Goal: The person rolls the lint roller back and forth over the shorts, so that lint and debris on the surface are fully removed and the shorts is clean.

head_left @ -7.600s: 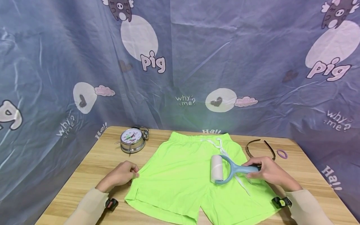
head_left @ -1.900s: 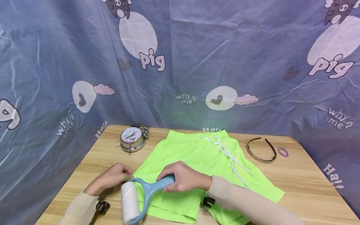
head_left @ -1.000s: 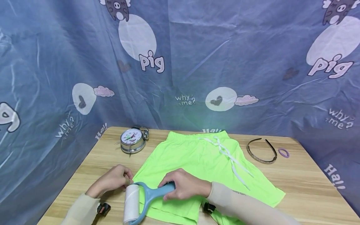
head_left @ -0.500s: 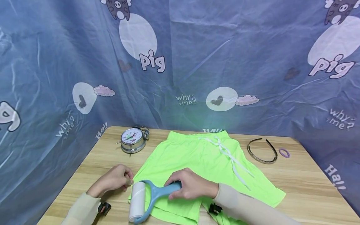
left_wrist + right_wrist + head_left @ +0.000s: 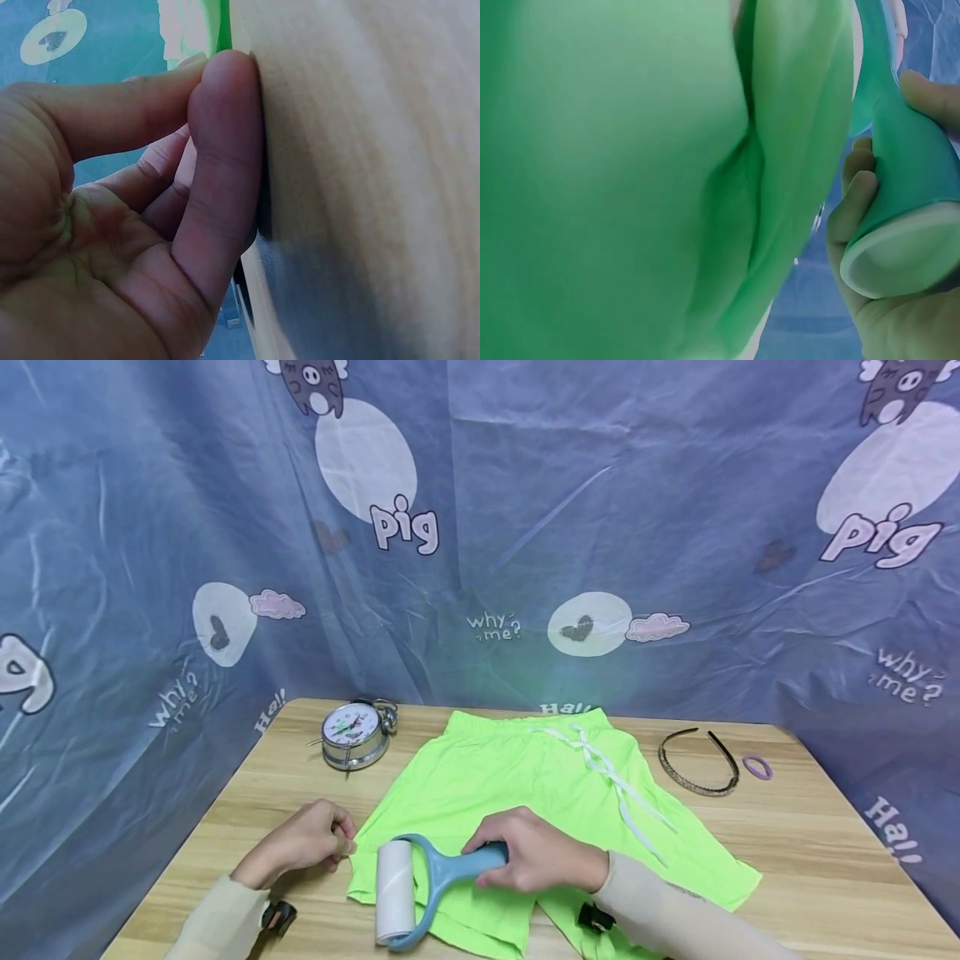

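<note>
Neon green shorts (image 5: pixel 480 777) lie spread on the wooden table, white drawstring hanging down one side. My right hand (image 5: pixel 536 852) grips the blue handle of a lint roller (image 5: pixel 395 893), whose white roll lies over the hem of the left leg. In the right wrist view, fingers wrap around the lint roller's handle (image 5: pixel 915 165), close to the green cloth. At the side edge of that leg, my left hand (image 5: pixel 303 843) pinches the fabric between thumb and finger. The left wrist view shows the left hand (image 5: pixel 150 187) low over the tabletop, with the pinched cloth mostly hidden.
A twin-bell alarm clock (image 5: pixel 352 735) lies face up at the back left. To the right of the shorts are a headband (image 5: pixel 697 789) and a purple hair tie (image 5: pixel 757 767). A printed blue curtain (image 5: pixel 510 527) hangs behind the table (image 5: pixel 810 860).
The lint roller went from the right part of the shorts to the left leg's outer edge, then slid rightward over the hem. My left hand stays near the same side edge.
</note>
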`<act>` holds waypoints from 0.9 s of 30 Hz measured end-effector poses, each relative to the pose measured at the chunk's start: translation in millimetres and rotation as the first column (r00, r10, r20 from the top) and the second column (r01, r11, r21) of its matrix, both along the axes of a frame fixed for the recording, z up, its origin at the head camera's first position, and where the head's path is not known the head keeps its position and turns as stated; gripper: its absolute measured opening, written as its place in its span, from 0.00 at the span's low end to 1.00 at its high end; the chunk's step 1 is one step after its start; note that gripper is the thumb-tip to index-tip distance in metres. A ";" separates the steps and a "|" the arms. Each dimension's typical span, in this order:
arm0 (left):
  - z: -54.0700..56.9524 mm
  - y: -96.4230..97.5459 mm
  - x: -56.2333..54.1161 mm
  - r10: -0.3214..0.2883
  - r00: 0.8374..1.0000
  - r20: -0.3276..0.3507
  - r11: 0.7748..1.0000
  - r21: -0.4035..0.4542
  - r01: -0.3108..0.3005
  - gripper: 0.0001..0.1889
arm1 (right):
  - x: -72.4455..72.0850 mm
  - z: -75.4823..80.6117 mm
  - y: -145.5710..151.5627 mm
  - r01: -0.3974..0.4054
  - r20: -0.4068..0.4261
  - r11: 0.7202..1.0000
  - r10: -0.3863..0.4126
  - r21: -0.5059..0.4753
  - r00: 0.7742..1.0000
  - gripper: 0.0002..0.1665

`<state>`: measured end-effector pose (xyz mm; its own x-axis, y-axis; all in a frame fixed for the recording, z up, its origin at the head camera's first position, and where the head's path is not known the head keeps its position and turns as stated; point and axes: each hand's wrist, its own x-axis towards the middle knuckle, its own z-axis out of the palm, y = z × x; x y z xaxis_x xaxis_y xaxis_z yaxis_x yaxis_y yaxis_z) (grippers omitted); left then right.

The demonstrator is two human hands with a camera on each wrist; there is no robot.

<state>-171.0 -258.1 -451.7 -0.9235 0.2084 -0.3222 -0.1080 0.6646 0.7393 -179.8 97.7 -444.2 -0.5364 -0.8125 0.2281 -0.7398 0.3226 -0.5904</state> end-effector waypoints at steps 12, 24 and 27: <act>0.7 -2.3 0.0 -0.029 1.000 0.002 0.999 0.045 0.029 0.02 | 0.6 -0.1 33.8 0.042 0.021 0.998 -0.042 -0.041 0.999 0.16; 0.4 -1.8 -0.6 -0.023 1.000 0.013 0.999 0.039 0.023 0.02 | 6.2 3.4 64.6 0.064 -0.012 0.996 -0.065 -0.062 0.998 0.17; -0.1 -2.0 -0.6 -0.019 1.000 0.014 0.999 0.034 0.019 0.02 | 8.2 4.3 71.0 0.075 -0.004 0.995 -0.075 -0.065 0.997 0.18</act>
<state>-171.6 -260.1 -451.8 -0.9145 0.2368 -0.3281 -0.1066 0.6411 0.7600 -171.7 168.7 -440.0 -0.5935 -0.7536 0.2826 -0.7189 0.3386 -0.6070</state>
